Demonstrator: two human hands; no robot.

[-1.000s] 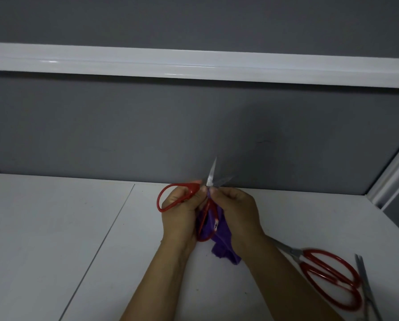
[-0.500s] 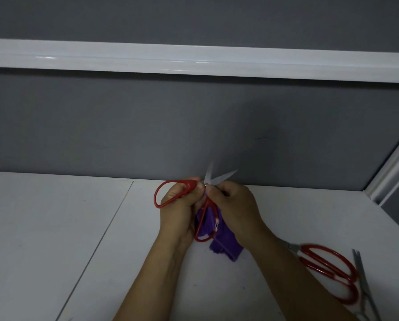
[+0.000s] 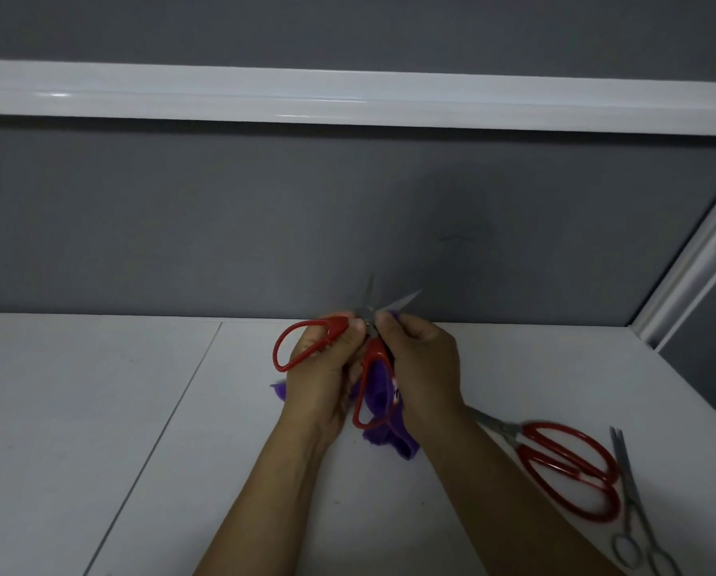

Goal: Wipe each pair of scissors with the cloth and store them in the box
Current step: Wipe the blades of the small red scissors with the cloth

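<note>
Leftmost, white table point(image 3: 98, 409), left hand point(image 3: 321, 380) gripping one loop of red-handled scissors point(image 3: 373, 359) above it, blades splayed upward, purple cloth point(image 3: 393, 440) bunched between hands, right hand point(image 3: 423, 367) pinching cloth at blade base, second red scissors point(image 3: 576, 471) flat on table, steel scissors point(image 3: 630, 500) just beside.

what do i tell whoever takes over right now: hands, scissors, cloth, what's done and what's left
Left hand grips a handle of the open red scissors, held above the table.
Right hand pinches the purple cloth against the blades near the pivot.
Second red scissors and small steel scissors lie on the table at right.
Done: wiping of the held pair is under way. The box is not in view, so nothing stored can be confirmed.
Left: finish this pair, box it, then likely wipe and box the other two.
</note>
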